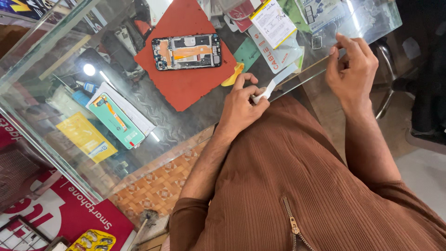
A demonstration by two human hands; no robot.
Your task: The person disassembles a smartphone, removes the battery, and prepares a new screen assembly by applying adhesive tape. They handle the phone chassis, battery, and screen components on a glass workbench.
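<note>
My left hand (241,102) pinches the end of a white strip (265,91) at the near edge of the glass counter (153,121). My right hand (353,69) is raised further right and pinches the corner of a thin clear film (325,35); the strip runs toward it. An opened phone (187,51), its back off and its insides showing, lies on a red mat (186,83) just beyond my left hand. A yellow pick (232,74) rests at the mat's edge.
Packets and white cards (274,21) crowd the counter's far side. A green-and-white part packet (118,118) lies at the left, a yellow packet (86,137) under the glass. A chair base (388,88) stands on the floor at right.
</note>
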